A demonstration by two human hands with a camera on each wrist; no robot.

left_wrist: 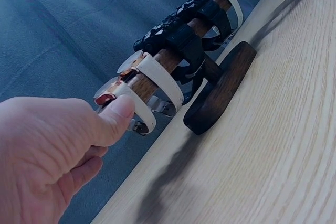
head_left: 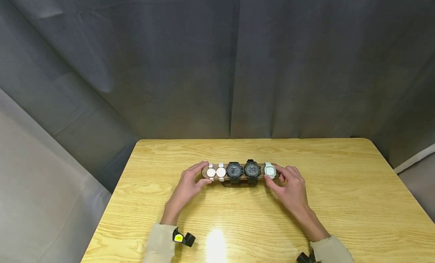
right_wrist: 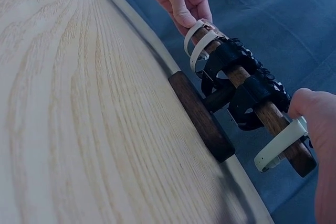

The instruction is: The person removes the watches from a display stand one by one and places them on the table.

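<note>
A dark wooden watch stand (head_left: pixel 239 183) with a T-shaped bar carries several watches in a row. At its left end my left hand (head_left: pixel 188 185) pinches the outer white-strapped watch (head_left: pixel 211 173), thumb on the strap (left_wrist: pixel 137 106) and fingers behind. A second white-strapped watch (head_left: pixel 221 172) sits beside it. Two chunky black digital watches, one left (head_left: pixel 234 171) and one right (head_left: pixel 252 170), fill the middle. My right hand (head_left: pixel 293 189) grips the pale mint square watch (head_left: pixel 270 171) near the right end, thumb at its lower left edge. Its strap (right_wrist: pixel 281 142) loops under the bar.
The stand's base (left_wrist: pixel 223 93) rests on a light wood-grain table (head_left: pixel 136 202), towards its far edge. Dark grey curtain cloth (head_left: pixel 190 66) hangs behind the table and along its sides. A bright light reflection lies on the table between the forearms.
</note>
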